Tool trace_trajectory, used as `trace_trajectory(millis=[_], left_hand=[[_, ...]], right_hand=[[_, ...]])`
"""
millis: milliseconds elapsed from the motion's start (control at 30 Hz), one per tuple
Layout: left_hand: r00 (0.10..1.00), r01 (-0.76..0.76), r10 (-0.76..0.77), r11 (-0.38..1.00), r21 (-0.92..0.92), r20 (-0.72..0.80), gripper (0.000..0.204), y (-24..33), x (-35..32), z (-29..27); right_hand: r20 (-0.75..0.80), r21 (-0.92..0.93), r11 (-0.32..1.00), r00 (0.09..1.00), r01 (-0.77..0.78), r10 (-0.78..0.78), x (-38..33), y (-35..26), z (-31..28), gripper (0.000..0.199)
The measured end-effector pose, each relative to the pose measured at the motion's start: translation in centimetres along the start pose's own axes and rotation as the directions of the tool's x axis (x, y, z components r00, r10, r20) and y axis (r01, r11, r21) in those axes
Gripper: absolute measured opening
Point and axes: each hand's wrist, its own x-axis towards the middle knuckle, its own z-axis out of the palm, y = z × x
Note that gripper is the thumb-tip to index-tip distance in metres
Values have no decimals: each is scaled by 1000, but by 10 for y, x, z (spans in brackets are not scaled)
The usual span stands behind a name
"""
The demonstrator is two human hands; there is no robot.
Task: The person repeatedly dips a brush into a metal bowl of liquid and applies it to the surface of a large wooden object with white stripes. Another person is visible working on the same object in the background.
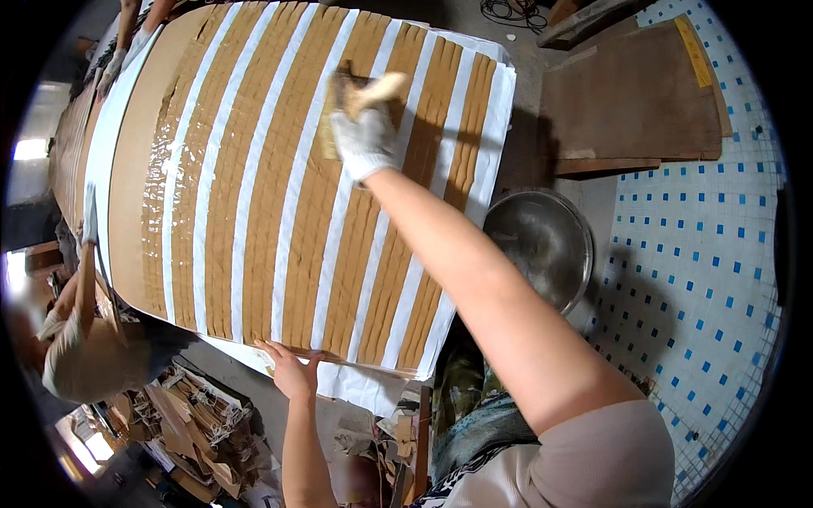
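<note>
My right hand (364, 140), in a white knit glove, is closed around a blurred tool (377, 91) with a pale, wood-coloured handle and a dark part beside it. It looks like a wide brush, but motion blur hides its exact kind. Under it lies a large panel (292, 182) of ridged brown strips alternating with white bands. Towards its left end the surface shines under a glossy, clear layer. Bare and with fingers spread, my left hand (294, 372) rests at the panel's near edge, by a loose white sheet (360, 385).
A round metal basin (542, 245) stands right of the panel. Brown boards (631, 93) lie beyond it on blue-dotted tile floor (677, 279). Cardboard scraps (190, 423) are heaped at lower left. One person (85, 360) works at the left; another's gloved hands (110, 72) show at upper left.
</note>
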Motion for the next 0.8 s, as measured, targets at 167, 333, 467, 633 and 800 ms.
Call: trace_trajectory(millis=[167,333,467,633,800], left_hand=[[1000,-3,3,1000,-14,22,108,6,-1,-6],[1000,-18,18,996,-85,-7,108,3,0,-2],[1000,-29,28,996,-79,-9,111,0,-4,-2],[997,-66,64,997,-42,-29,109,-1,0,3],[998,-62,61,998,-31,-29,106,-1,0,2]], right_hand=[[-45,257,965,997,-47,60,2,113,-100,36],[-312,-500,859,948,-113,-57,-9,139,-175,42],[-246,-512,859,957,10,-157,-25,75,-150,43],[-31,-26,987,987,156,-157,-81,-20,-30,37],[104,-18,999,994,43,-41,-109,15,-13,37]])
